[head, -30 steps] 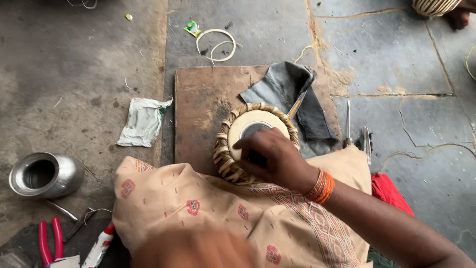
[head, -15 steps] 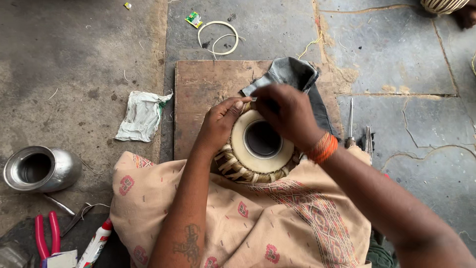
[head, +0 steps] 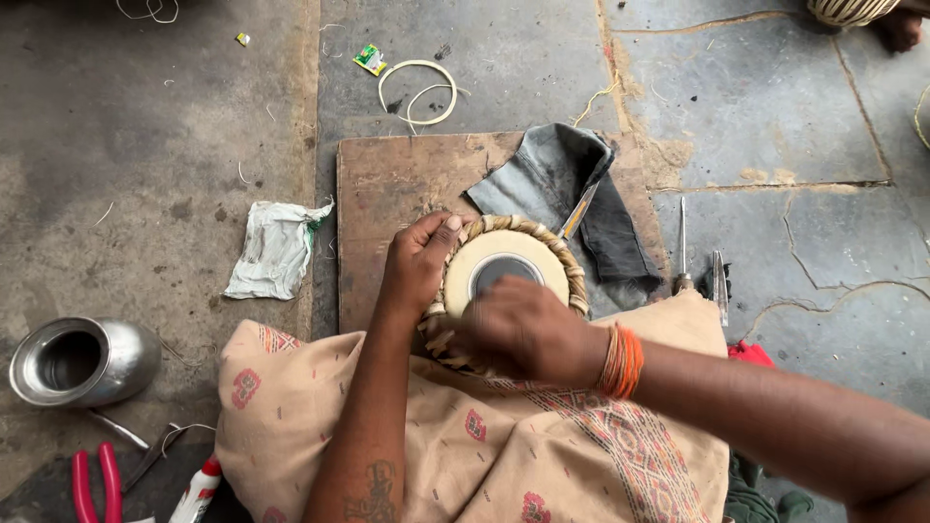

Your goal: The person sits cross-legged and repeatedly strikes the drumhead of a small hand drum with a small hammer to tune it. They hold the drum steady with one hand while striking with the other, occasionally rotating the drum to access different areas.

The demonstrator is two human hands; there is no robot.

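- Both hands on the small drum, which sits at the near edge of the wooden board, against the cloth-covered lap.
- Left hand clamped on its left rim, thumb up at the far edge.
- Right hand curled over the near rim and braided lacing; grip underneath hidden.
- Drumhead faces up, axis upright; hands flank it, left and near.
- Metal tool rests on grey cloth just beyond.

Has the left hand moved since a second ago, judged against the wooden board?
Yes. The left hand has come up from the lap cloth onto the drum rim's left side, over the wooden board.
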